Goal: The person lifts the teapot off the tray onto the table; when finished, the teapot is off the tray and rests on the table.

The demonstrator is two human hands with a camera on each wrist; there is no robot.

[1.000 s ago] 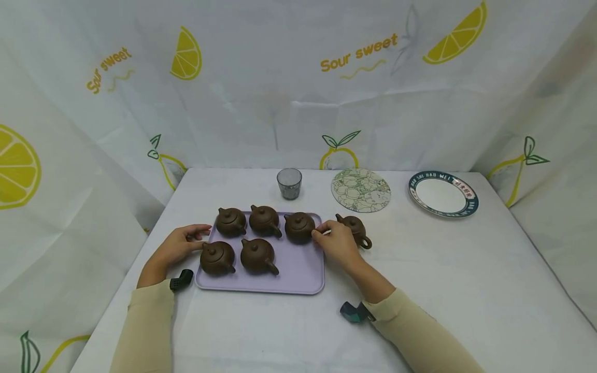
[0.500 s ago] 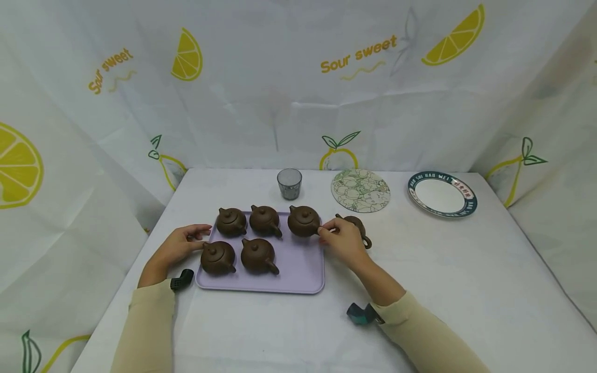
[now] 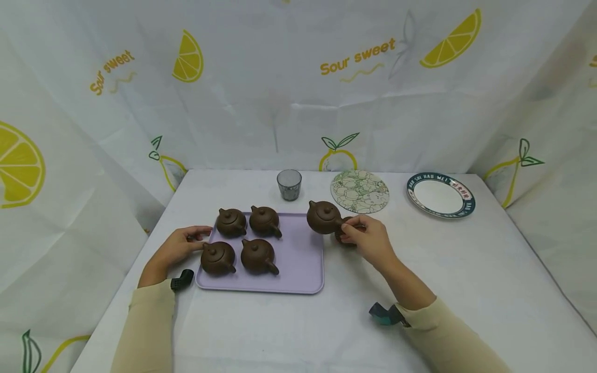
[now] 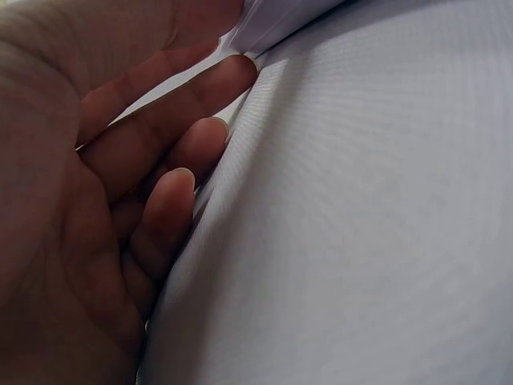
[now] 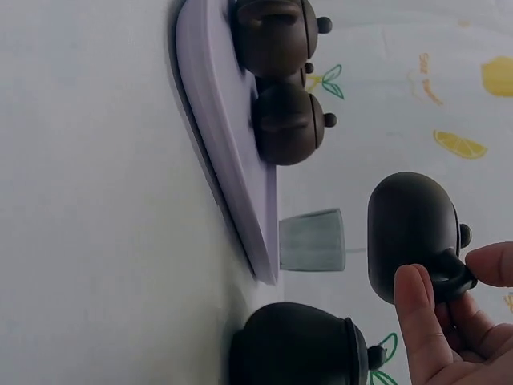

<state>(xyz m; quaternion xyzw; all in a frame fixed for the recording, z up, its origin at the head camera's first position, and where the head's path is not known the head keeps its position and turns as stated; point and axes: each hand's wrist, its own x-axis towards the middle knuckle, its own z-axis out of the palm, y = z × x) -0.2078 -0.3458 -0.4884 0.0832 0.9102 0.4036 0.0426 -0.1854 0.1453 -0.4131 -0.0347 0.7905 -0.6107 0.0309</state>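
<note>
My right hand (image 3: 374,243) pinches the handle of a dark brown teapot (image 3: 323,217), held in the air over the right edge of the lilac tray (image 3: 300,269). The right wrist view shows this lifted teapot (image 5: 409,224) apart from the tray, with thumb and fingers on its handle. Several similar teapots (image 3: 258,254) stand on the tray's left part. My left hand (image 3: 174,251) rests at the tray's left edge, fingers loosely bent; in the left wrist view fingertips lie by the tray's side (image 4: 280,20). One more teapot (image 3: 345,237) stands on the table, partly hidden behind my right hand.
Behind the tray stands a grey clear glass (image 3: 289,185). A round patterned mat (image 3: 360,191) lies to its right, and a white plate with a dark lettered rim (image 3: 440,195) sits at the back right. White printed cloth (image 3: 261,103) hangs behind the table.
My right hand has lifted the back-right teapot off the tray by its handle and carried it to the right. The left hand has stayed at the tray's edge.
</note>
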